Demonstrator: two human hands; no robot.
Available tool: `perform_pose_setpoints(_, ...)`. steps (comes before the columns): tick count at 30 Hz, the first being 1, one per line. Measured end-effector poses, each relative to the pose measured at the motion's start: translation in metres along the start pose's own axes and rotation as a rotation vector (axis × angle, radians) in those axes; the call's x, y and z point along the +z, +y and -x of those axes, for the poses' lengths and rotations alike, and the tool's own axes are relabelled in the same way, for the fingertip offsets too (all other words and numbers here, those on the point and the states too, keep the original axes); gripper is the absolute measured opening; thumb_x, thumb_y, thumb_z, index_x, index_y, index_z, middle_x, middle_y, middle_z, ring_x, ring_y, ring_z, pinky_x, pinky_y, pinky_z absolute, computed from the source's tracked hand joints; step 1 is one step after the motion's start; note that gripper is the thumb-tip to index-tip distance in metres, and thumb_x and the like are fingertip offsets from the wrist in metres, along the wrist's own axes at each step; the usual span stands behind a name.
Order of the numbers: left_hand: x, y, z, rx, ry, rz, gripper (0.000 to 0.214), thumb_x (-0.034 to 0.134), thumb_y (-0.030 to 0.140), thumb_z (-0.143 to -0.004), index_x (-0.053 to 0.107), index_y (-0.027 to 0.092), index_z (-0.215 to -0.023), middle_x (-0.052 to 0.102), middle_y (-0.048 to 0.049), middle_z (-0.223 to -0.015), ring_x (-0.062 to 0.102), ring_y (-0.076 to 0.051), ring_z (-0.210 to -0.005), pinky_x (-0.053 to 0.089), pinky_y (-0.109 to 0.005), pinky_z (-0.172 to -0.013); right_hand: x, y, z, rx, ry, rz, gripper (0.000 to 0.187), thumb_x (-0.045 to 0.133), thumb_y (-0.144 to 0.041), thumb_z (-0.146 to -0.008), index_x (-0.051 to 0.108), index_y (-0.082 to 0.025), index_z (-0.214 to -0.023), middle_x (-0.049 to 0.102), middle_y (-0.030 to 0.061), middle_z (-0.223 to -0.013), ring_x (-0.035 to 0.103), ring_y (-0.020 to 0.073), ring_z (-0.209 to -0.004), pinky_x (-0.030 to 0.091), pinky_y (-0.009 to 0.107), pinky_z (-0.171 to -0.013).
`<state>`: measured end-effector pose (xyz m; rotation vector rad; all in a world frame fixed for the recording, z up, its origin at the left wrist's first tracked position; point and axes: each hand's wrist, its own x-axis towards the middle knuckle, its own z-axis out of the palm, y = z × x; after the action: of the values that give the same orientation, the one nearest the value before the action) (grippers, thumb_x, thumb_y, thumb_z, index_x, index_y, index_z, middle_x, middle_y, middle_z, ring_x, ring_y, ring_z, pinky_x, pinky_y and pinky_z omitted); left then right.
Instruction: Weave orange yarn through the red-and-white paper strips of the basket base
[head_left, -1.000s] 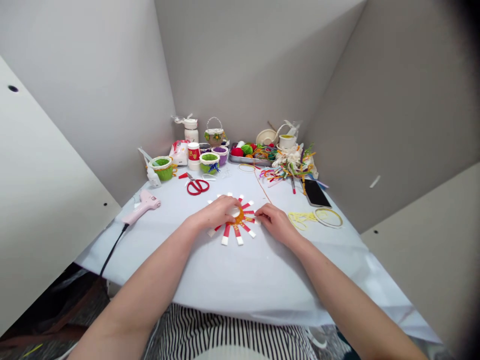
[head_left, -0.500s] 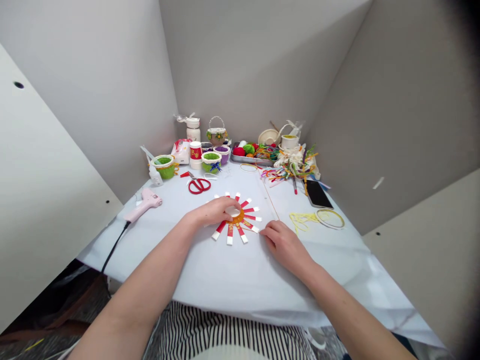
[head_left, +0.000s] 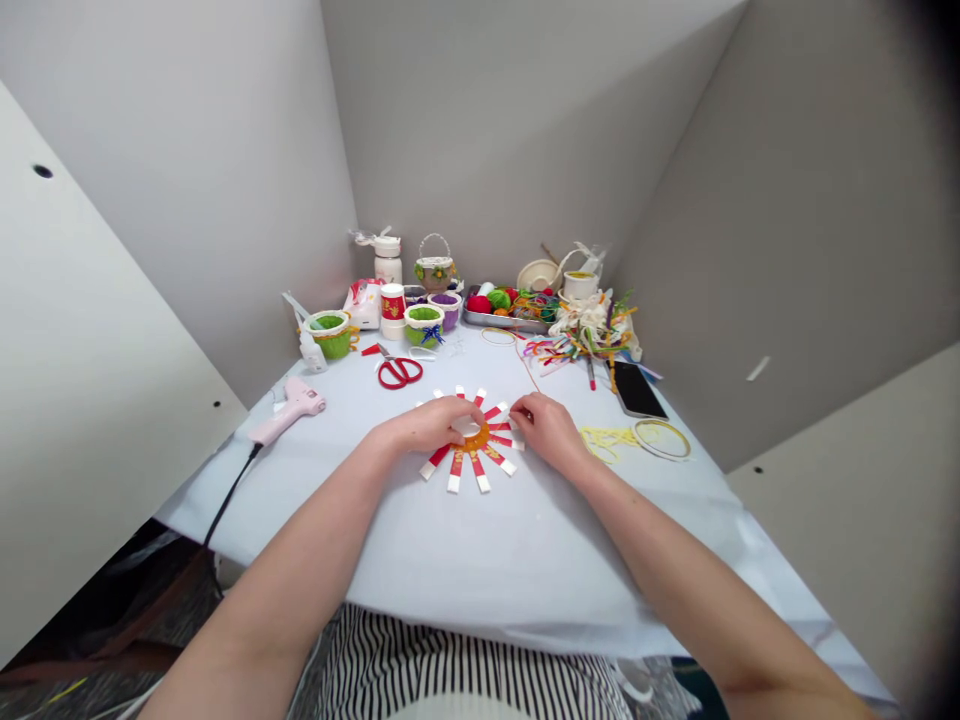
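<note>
A flattened paper cup, cut into red and white strips spread out like sun rays, lies on the white table. Orange cord is wound round its middle. My left hand rests on the cup's centre and left strips, fingers curled down on it. My right hand is at the cup's right side, fingers pinched together at the strip ends near a thin orange cord that runs off toward the back.
Red scissors lie behind the cup, a pink glue gun with a black cable at the left. Decorated cups, small baskets and a tray of yarn balls line the back. A phone and a ring lie right.
My right hand drew back toward me and to the right, then returned to the cup's right strips. My left hand stayed on the cup.
</note>
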<state>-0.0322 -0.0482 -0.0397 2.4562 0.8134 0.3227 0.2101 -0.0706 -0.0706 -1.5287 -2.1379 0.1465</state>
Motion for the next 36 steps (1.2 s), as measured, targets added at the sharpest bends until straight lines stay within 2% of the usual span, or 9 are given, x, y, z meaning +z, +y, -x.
perform_pose_setpoints(7,0.002,0.007,0.001,-0.021,0.021,-0.056,0.039,0.056,0.009,-0.08,0.06,0.02,-0.117,0.061,-0.0072,-0.128,0.056,-0.024,-0.119,0.044,-0.036,-0.104,0.013,0.01,0.004,0.034,-0.01,-0.059,0.012,0.056,-0.017,-0.088,0.067,-0.018,-0.085,0.065,0.0035,-0.085,0.058,0.0156,-0.08,0.041,0.026,-0.075)
perform_pose_setpoints(10,0.006,0.008,0.0,0.003,0.1,-0.03,0.035,0.063,0.02,-0.082,0.059,0.02,-0.117,0.051,-0.011,-0.138,0.05,-0.026,-0.127,0.04,-0.038,-0.11,0.013,0.009,0.004,0.038,-0.006,-0.06,0.012,0.057,-0.018,-0.088,0.068,-0.018,-0.084,0.065,0.0034,-0.084,0.058,0.0156,-0.08,0.041,0.026,-0.075)
perform_pose_setpoints(14,0.011,0.009,-0.002,-0.1,0.204,-0.094,0.043,0.069,0.036,-0.082,0.059,0.019,-0.12,0.053,-0.0133,-0.126,0.051,-0.029,-0.119,0.042,-0.044,-0.106,0.013,0.007,0.003,0.048,0.001,-0.067,0.012,0.057,-0.017,-0.088,0.068,-0.018,-0.084,0.065,0.0034,-0.084,0.058,0.0157,-0.079,0.041,0.026,-0.074)
perform_pose_setpoints(18,0.011,0.011,-0.004,-0.17,0.17,-0.168,0.042,0.069,0.034,-0.081,0.06,0.018,-0.119,0.058,-0.0124,-0.118,0.052,-0.031,-0.114,0.043,-0.045,-0.1,0.011,0.005,0.004,0.031,0.007,-0.094,0.011,0.058,-0.016,-0.087,0.067,-0.018,-0.083,0.065,0.0033,-0.083,0.058,0.0156,-0.078,0.042,0.026,-0.074)
perform_pose_setpoints(24,0.008,0.005,-0.005,-0.039,0.073,-0.109,0.042,0.064,0.013,-0.077,0.062,0.022,-0.118,0.063,-0.0067,-0.123,0.053,-0.028,-0.118,0.04,-0.041,-0.105,-0.001,-0.004,0.019,-0.075,-0.007,-0.206,0.011,0.058,-0.017,-0.089,0.068,-0.019,-0.084,0.063,0.0029,-0.081,0.058,0.0156,-0.076,0.044,0.027,-0.073)
perform_pose_setpoints(28,0.007,-0.001,-0.004,0.018,0.047,-0.068,0.042,0.056,0.008,-0.079,0.063,0.024,-0.117,0.066,-0.0039,-0.122,0.054,-0.024,-0.116,0.04,-0.038,-0.105,-0.007,-0.01,0.032,-0.133,-0.026,-0.221,0.013,0.056,-0.019,-0.091,0.068,-0.02,-0.086,0.063,0.0035,-0.083,0.058,0.0165,-0.078,0.045,0.028,-0.073)
perform_pose_setpoints(31,0.008,-0.003,-0.002,0.024,0.032,-0.042,0.04,0.055,0.009,-0.082,0.063,0.023,-0.118,0.064,-0.0045,-0.126,0.055,-0.023,-0.118,0.041,-0.035,-0.105,-0.01,-0.012,0.039,-0.152,-0.034,-0.197,0.013,0.055,-0.019,-0.092,0.067,-0.02,-0.086,0.062,0.004,-0.084,0.059,0.0173,-0.081,0.046,0.029,-0.075)
perform_pose_setpoints(36,0.007,0.003,-0.003,-0.006,0.044,-0.047,0.031,0.066,0.023,-0.083,0.064,0.022,-0.114,0.065,-0.0066,-0.123,0.057,-0.026,-0.116,0.043,-0.037,-0.102,-0.012,-0.012,0.05,-0.195,-0.036,-0.157,0.013,0.054,-0.018,-0.093,0.067,-0.021,-0.09,0.063,0.0048,-0.088,0.06,0.0182,-0.087,0.047,0.03,-0.079)
